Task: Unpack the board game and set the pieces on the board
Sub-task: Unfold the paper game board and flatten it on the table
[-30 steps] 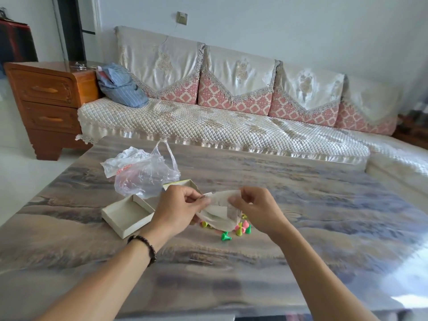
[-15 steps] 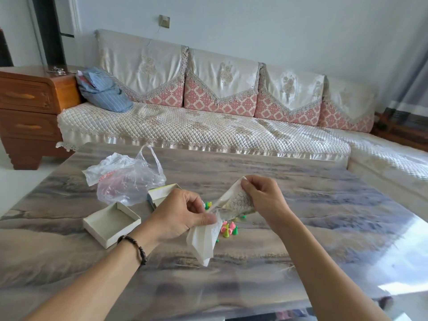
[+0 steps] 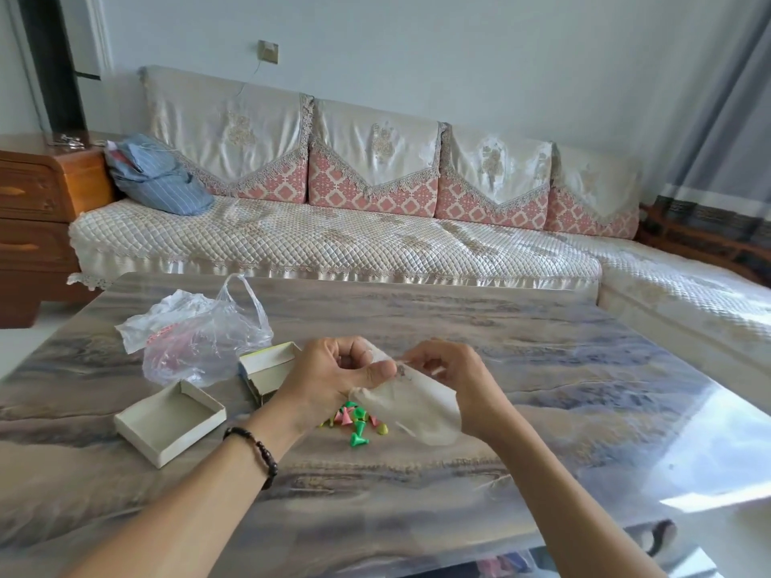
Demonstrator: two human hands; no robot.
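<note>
I hold the folded paper board [image 3: 411, 404] at the centre of the frame, above the table [image 3: 542, 369]. My left hand [image 3: 329, 379] pinches its upper edge, thumb pressed on the paper and fingers curled behind. My right hand [image 3: 450, 381] grips the right side, fingers curled round it. Just below the paper, the small green, pink and yellow game pieces [image 3: 359, 423] lie in a loose heap on the table. Left of my hands sit two open box halves [image 3: 169, 423] and a crumpled plastic bag [image 3: 200, 340].

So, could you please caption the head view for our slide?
Both hands hold a folded sheet above scattered game pieces.
</note>
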